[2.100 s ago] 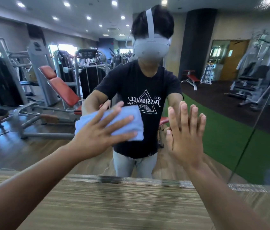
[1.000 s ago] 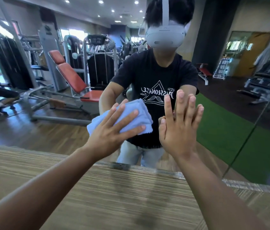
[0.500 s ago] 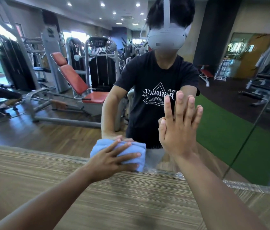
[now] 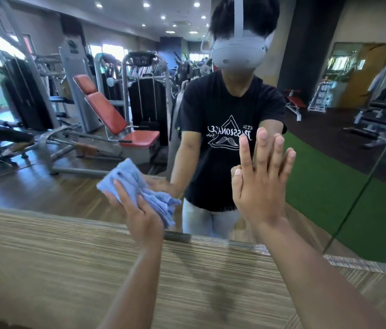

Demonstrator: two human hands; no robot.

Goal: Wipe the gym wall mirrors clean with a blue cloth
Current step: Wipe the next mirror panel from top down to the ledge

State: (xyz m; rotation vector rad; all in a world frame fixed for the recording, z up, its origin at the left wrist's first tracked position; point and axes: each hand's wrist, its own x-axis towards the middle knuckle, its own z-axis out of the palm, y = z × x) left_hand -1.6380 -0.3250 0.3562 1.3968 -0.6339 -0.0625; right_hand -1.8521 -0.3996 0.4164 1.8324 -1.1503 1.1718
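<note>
1. Blue cloth [image 4: 137, 186] sits low on the mirror [image 4: 45, 181], bunched into a loose wad just above the striped wood-look panel [image 4: 68, 257]. I'd flatten it so more fabric meets the glass.
2. The left hand [image 4: 139, 217] grips that wad, fingers and thumb curled round it. A spread palm behind the cloth would likely press more evenly than a clutch.
3. The bottom strip suits overlapping passes along the panel's edge, since grime probably gathers where glass meets trim.
4. The right hand [image 4: 260, 186] lies flat on the mirror, fingers straight and close together, holding nothing. Bracing is fine, but bare skin likely leaves prints, so that patch wants a wipe too.
5. Farther right, the glass reflects green turf. I can't tell from here whether it's smeared, so check it at an angle.
</note>
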